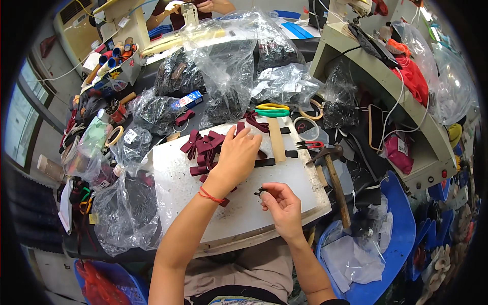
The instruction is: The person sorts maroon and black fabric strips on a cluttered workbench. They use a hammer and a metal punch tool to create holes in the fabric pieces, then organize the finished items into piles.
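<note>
A dark desk (146, 79) spread across the middle of the view, crowded with bags and tools, and a pale machine housing (432, 147) arched along its right side. In front of the person lay a white board (244, 223), its surface specked with dark bits. To the right of the board and lower down, a blue bin (401, 216) held clear plastic and white sheets. A clear bag (127, 216) slumped against the board's left side, and beyond the far edge rose a tall clear bag (223, 63) with dark contents.

On the far left part of the board sat a loose pile of burgundy fabric bows (205, 147). A hammer (335, 185) with a wooden handle lay along the board's right edge. The left hand (239, 152) reached over the pile's right side, palm down, its fingers bent and slightly apart; whether they gripped a bow could not be told. The right hand (282, 207) was above the near right part of the board, thumb and fingers clamped on a small dark piece. Beyond the hands lay a pale strip (276, 140), red-handled scissors (311, 145) and a green ring (271, 113). Smallest was that dark piece (260, 192), jutting left from the fingertips.
</note>
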`<state>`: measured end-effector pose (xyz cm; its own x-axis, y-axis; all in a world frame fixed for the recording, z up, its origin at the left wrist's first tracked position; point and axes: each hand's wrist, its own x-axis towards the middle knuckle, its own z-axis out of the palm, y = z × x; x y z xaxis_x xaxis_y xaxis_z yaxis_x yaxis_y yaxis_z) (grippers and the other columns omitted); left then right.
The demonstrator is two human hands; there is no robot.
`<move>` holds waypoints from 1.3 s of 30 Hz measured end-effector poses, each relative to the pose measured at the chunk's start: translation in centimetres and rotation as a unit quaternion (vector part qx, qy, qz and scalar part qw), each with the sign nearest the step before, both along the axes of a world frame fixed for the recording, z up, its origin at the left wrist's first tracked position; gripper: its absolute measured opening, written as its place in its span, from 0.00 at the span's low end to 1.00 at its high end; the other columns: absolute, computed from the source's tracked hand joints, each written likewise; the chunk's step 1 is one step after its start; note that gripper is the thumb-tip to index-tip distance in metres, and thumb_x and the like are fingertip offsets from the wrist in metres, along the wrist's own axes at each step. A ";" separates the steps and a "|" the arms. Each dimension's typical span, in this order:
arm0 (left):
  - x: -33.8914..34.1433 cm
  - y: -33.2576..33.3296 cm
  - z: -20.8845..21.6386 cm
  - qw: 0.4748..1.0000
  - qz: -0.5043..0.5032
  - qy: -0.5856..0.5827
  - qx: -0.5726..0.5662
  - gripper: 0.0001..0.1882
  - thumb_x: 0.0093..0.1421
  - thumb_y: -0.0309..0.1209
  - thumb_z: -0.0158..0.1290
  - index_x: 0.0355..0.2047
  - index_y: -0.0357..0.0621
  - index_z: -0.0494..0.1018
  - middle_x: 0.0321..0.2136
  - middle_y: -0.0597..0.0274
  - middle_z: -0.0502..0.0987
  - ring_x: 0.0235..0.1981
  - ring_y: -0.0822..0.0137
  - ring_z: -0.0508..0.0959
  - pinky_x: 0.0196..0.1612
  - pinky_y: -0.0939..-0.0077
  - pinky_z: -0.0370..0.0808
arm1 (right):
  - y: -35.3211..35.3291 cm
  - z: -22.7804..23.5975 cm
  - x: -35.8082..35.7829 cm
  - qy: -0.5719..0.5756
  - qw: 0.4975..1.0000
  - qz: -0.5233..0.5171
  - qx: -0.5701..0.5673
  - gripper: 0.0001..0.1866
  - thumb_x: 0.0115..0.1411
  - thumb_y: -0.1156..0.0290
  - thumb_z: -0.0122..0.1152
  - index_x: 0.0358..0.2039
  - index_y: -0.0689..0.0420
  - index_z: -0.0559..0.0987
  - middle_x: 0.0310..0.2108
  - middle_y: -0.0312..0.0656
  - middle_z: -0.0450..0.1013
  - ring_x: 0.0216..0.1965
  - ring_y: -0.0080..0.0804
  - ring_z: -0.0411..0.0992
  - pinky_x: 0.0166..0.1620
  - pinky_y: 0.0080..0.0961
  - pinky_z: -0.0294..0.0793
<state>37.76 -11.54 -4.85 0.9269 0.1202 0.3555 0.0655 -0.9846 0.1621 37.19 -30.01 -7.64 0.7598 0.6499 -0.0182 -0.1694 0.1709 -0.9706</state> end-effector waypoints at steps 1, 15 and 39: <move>-0.1 0.1 0.2 0.999 -0.004 -0.022 -0.036 0.04 0.53 0.22 0.49 0.30 0.41 0.72 0.35 0.51 0.76 0.45 0.52 0.73 0.48 0.61 0.68 | 0.1 0.1 -0.3 -0.006 1.000 0.001 -0.006 0.10 0.60 0.79 0.57 0.42 0.63 0.73 0.33 0.39 0.74 0.33 0.21 0.73 0.36 0.19 0.75; -18.0 -6.8 1.5 0.571 0.086 -0.074 -0.813 0.14 0.63 0.26 0.51 0.46 0.31 0.72 0.35 0.56 0.78 0.34 0.73 0.78 0.38 0.81 0.76 | -1.3 4.7 -3.2 -0.406 0.903 0.132 -0.040 0.16 0.40 0.85 0.70 0.31 0.55 0.81 0.33 0.40 0.73 0.33 0.27 0.70 0.33 0.20 0.70; -20.5 -7.0 1.6 0.742 0.080 -0.052 -0.663 0.16 0.56 0.20 0.57 0.46 0.31 0.73 0.42 0.51 0.77 0.41 0.69 0.78 0.46 0.78 0.76 | 0.9 5.6 -4.1 -0.164 0.951 0.233 -0.120 0.14 0.50 0.78 0.66 0.38 0.60 0.76 0.40 0.43 0.69 0.39 0.29 0.71 0.44 0.25 0.71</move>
<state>17.29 -18.51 -3.26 0.8388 0.5343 -0.1048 0.0831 0.0646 0.9944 33.09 -29.10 -2.09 0.3797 0.9249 -0.0200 0.1463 -0.0814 -0.9859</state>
